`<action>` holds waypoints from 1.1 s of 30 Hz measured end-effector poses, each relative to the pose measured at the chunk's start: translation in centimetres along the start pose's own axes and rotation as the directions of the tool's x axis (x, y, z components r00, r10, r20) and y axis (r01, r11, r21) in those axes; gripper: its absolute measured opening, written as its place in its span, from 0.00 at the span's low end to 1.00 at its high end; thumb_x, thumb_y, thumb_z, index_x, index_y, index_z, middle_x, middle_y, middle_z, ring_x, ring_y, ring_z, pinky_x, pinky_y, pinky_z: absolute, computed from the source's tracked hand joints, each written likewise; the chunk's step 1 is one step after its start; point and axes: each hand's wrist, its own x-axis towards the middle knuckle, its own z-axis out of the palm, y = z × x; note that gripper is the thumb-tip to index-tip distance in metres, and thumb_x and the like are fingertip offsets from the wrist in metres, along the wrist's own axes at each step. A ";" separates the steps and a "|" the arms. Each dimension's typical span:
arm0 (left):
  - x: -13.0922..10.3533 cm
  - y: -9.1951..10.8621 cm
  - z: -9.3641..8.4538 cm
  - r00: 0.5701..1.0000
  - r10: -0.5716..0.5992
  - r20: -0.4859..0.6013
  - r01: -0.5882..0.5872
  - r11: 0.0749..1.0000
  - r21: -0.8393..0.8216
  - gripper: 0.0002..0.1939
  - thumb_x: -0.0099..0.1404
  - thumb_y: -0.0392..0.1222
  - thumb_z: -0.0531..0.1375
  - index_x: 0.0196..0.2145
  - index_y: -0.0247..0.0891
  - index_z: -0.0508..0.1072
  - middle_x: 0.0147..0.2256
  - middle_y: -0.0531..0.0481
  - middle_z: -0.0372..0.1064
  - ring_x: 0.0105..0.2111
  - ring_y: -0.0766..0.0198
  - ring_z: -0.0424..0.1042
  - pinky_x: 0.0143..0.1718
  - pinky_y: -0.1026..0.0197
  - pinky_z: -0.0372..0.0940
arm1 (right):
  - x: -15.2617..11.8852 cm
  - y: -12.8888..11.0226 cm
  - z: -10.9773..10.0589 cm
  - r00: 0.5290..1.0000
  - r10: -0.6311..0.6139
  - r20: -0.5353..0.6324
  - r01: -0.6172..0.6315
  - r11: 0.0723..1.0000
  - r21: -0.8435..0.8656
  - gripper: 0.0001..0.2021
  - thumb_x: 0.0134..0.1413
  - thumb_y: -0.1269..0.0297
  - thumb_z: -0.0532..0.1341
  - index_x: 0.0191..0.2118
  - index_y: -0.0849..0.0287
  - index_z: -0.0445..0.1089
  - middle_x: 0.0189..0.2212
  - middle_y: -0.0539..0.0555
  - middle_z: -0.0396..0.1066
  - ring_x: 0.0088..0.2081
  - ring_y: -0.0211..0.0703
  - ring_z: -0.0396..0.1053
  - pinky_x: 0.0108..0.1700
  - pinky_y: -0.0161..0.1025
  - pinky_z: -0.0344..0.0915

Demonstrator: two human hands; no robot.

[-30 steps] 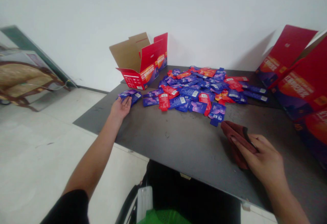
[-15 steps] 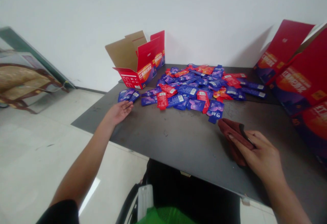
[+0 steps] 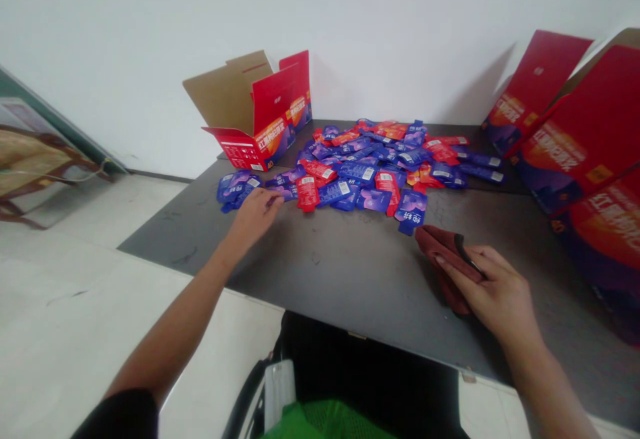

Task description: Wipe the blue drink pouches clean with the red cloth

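Observation:
My left hand [image 3: 256, 217] is palm down at the left front of the pile, its fingertips over the near edge of a blue packet [image 3: 287, 192]. Whether its curled fingers grip the packet cannot be made out. My right hand [image 3: 495, 285] is closed on a folded brown cloth [image 3: 447, 259] above the dark table [image 3: 325, 259]. Red and blue packets [image 3: 375, 165] lie in a loose pile toward the wall. A few blue packets [image 3: 236, 187] lie apart, just left of the pile, behind my left hand.
An open red carton [image 3: 270, 125] stands at the back left of the table. Larger red cartons [image 3: 575, 139] stand along the right side. A wooden chair [image 3: 35, 165] is on the floor at far left. The table's front edge [image 3: 350, 332] runs near my body.
My left hand has turned from palm up to palm down and moved right to the pile's front left packets. My right hand still holds the cloth. The whole view has shifted slightly.

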 end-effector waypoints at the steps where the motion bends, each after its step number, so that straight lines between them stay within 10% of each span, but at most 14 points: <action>1: 0.7 0.0 0.6 0.998 0.060 0.012 -0.061 0.997 0.052 0.13 0.66 0.47 0.65 0.45 0.39 0.79 0.52 0.40 0.73 0.59 0.46 0.64 0.66 0.50 0.54 | 0.0 0.0 0.0 1.000 -0.001 0.001 0.001 1.000 0.004 0.14 0.61 0.50 0.66 0.45 0.53 0.78 0.39 0.52 0.73 0.38 0.45 0.73 0.39 0.39 0.68; 13: 1.7 -3.3 1.3 0.958 0.206 0.198 -0.267 0.894 0.361 0.23 0.70 0.54 0.60 0.56 0.39 0.75 0.62 0.36 0.67 0.65 0.39 0.60 0.68 0.41 0.47 | 0.1 -0.1 -0.1 0.998 -0.052 0.023 0.052 0.999 0.011 0.14 0.62 0.52 0.66 0.47 0.54 0.78 0.39 0.53 0.73 0.38 0.45 0.74 0.38 0.40 0.68; 24: -7.8 -2.1 -2.6 0.914 0.266 0.305 -0.400 0.709 0.580 0.29 0.74 0.60 0.53 0.58 0.38 0.76 0.47 0.38 0.71 0.47 0.48 0.71 0.55 0.46 0.65 | 0.2 -0.5 -0.3 0.998 -0.054 0.039 0.054 0.998 -0.009 0.13 0.63 0.53 0.65 0.47 0.55 0.78 0.39 0.53 0.73 0.38 0.44 0.73 0.38 0.38 0.68; 33: -11.3 1.4 1.0 0.918 0.325 0.225 -0.395 0.740 0.544 0.23 0.73 0.55 0.58 0.56 0.39 0.78 0.43 0.41 0.70 0.43 0.52 0.69 0.50 0.47 0.68 | 0.1 0.0 0.1 0.999 0.001 0.036 -0.002 1.000 0.032 0.15 0.61 0.51 0.67 0.47 0.54 0.79 0.40 0.52 0.73 0.40 0.45 0.74 0.41 0.40 0.68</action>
